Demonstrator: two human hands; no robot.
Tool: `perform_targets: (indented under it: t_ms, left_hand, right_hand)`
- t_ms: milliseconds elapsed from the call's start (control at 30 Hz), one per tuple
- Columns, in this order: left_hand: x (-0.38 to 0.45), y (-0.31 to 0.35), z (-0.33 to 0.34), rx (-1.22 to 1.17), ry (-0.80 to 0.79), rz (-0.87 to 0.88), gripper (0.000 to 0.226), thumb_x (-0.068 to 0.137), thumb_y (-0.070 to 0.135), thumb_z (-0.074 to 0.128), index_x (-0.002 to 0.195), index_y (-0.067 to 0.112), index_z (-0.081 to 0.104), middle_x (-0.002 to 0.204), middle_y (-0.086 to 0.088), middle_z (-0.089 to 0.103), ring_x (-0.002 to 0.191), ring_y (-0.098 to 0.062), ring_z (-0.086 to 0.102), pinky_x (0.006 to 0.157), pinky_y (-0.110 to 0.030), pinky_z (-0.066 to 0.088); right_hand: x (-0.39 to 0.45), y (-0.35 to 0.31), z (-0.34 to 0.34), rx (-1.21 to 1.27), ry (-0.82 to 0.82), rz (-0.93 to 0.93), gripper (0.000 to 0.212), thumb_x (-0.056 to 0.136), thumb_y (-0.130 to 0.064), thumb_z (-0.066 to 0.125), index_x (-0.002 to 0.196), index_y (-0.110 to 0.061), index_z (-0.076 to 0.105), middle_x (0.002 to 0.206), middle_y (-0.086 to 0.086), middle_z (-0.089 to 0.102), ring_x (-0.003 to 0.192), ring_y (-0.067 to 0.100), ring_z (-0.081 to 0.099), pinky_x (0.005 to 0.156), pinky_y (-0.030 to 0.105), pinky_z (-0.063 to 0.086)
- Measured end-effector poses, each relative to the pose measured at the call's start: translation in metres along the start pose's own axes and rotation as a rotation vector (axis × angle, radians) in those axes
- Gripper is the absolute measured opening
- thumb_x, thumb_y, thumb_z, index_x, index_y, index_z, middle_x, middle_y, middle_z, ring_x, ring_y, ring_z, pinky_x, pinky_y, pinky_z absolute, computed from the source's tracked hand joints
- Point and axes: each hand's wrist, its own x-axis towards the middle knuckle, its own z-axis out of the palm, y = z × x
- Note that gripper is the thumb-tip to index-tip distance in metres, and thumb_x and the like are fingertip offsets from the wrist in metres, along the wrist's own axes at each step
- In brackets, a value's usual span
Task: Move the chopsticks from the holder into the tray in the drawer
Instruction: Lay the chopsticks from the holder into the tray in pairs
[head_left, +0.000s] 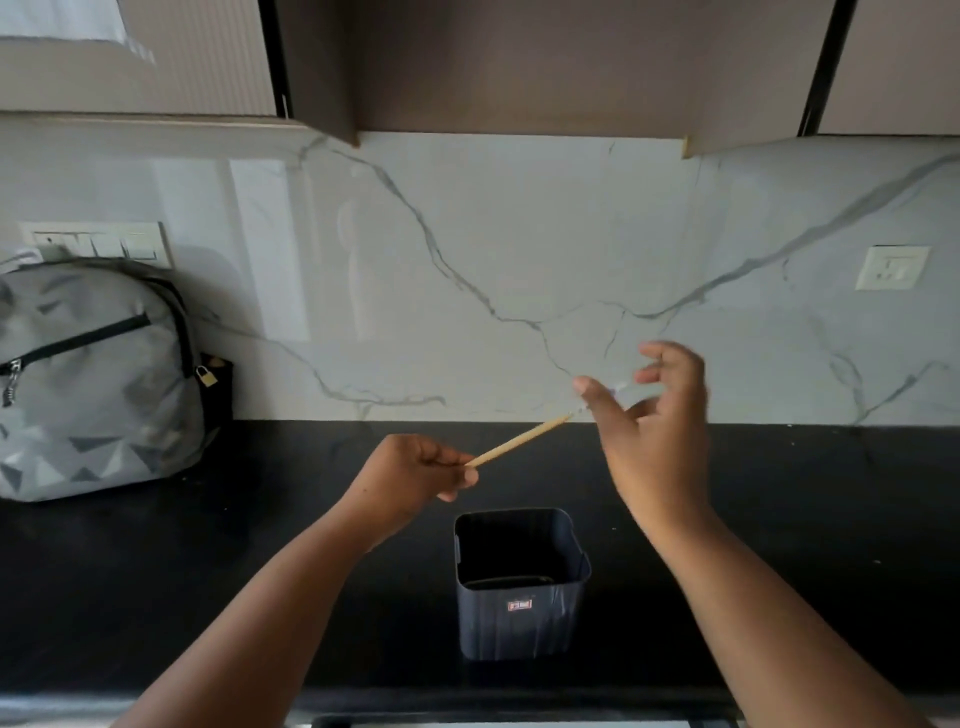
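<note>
A dark square holder (521, 587) stands on the black counter near its front edge, and its inside looks empty. My left hand (410, 480) is raised above the counter to the holder's upper left, pinching one end of a pale wooden chopstick (519, 439) that points up and right. My right hand (652, 415) is lifted to the right of the stick's far end with its fingers spread, the thumb tip close to a blurred clear wrapper at the stick's tip. Whether it touches is unclear. The drawer and tray are out of view, apart from a pale strip at the bottom edge.
A grey backpack (88, 379) with a small padlock leans against the marble backsplash at the left. A switch plate (98, 241) sits above it and a wall socket (891, 267) at the right. Wall cabinets (519, 62) hang overhead. The black counter (831, 519) runs the full width.
</note>
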Motion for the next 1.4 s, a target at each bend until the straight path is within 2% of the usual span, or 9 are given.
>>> perform_targets:
  t_ms: [33,100,200,267,533,867,1100,1233,1400]
  left_hand:
    - [0.001,0.001,-0.003,0.044,0.003,0.001,0.007,0.074,0.019,0.082,0.08,0.016,0.078,0.064,0.004,0.073,0.057,0.003,0.061,0.056,-0.009,0.042]
    - [0.005,0.006,-0.006,0.125,-0.011,0.009,0.011,0.072,0.02,0.084,0.078,0.013,0.079,0.061,0.013,0.072,0.056,0.008,0.061,0.053,-0.006,0.04]
    - [0.008,0.018,-0.006,0.188,-0.043,0.038,0.008,0.07,0.024,0.085,0.075,0.022,0.079,0.066,0.006,0.074,0.06,0.003,0.064,0.061,-0.015,0.044]
    - [0.009,0.025,-0.005,0.222,-0.066,0.064,0.008,0.07,0.026,0.084,0.071,0.031,0.078,0.068,0.003,0.074,0.064,-0.001,0.066,0.067,-0.021,0.047]
    - [0.013,0.04,-0.004,0.14,-0.136,0.074,0.005,0.071,0.023,0.083,0.073,0.024,0.079,0.068,0.0,0.074,0.058,-0.001,0.063,0.06,-0.019,0.048]
    - [0.028,0.039,0.018,-0.118,-0.038,0.042,0.02,0.066,0.028,0.086,0.076,0.012,0.079,0.064,-0.002,0.07,0.06,-0.006,0.062,0.06,-0.016,0.051]
    - [0.026,0.024,0.024,-0.072,-0.076,0.045,0.026,0.068,0.041,0.083,0.077,0.018,0.076,0.068,0.003,0.073,0.062,-0.004,0.064,0.058,-0.015,0.049]
    - [0.02,0.005,0.018,-0.006,0.036,0.068,0.06,0.068,0.078,0.057,0.08,0.022,0.073,0.077,0.006,0.076,0.067,-0.007,0.069,0.061,-0.021,0.049]
    - [0.014,-0.064,0.009,0.337,0.253,0.007,0.072,0.079,0.08,0.039,0.079,0.013,0.064,0.07,0.0,0.064,0.07,-0.022,0.063,0.066,-0.034,0.046]
  right_hand:
    - [0.003,-0.004,-0.008,-0.106,0.002,-0.258,0.04,0.083,-0.033,0.074,0.116,-0.021,0.053,0.1,-0.009,0.051,0.076,0.004,0.052,0.065,0.014,0.046]
    - [0.009,-0.011,-0.014,-0.281,-0.249,-0.456,0.026,0.085,-0.029,0.071,0.11,-0.027,0.063,0.098,-0.01,0.057,0.083,0.005,0.052,0.069,0.016,0.04]
    - [0.005,-0.006,-0.002,-0.535,-0.701,-0.342,0.029,0.089,-0.033,0.066,0.118,-0.03,0.068,0.114,-0.009,0.065,0.105,0.013,0.056,0.082,0.028,0.043]
    - [-0.004,0.003,0.005,-0.573,-0.811,-0.272,0.026,0.093,-0.03,0.061,0.117,-0.027,0.069,0.114,-0.008,0.067,0.105,0.016,0.06,0.085,0.033,0.049]
    - [-0.018,0.025,0.007,-0.499,-0.797,-0.22,0.015,0.093,-0.027,0.061,0.094,-0.029,0.076,0.081,-0.008,0.067,0.066,0.011,0.059,0.053,0.023,0.041]
    - [-0.055,0.026,0.023,0.351,-0.685,0.537,0.01,0.083,-0.011,0.076,0.081,-0.021,0.077,0.077,0.001,0.077,0.073,0.014,0.074,0.064,0.022,0.058]
    - [-0.064,0.034,0.017,0.404,-0.69,0.647,0.006,0.082,-0.007,0.076,0.085,-0.012,0.075,0.075,0.002,0.077,0.072,0.014,0.073,0.067,0.025,0.06]
    - [-0.069,0.044,0.003,0.377,-0.873,0.683,0.007,0.08,-0.006,0.076,0.087,-0.007,0.075,0.078,0.008,0.077,0.073,0.019,0.073,0.066,0.027,0.06]
    - [-0.134,0.08,-0.015,0.123,-1.195,0.704,0.01,0.077,-0.008,0.08,0.079,-0.018,0.078,0.072,-0.001,0.076,0.068,0.009,0.07,0.066,0.022,0.058]
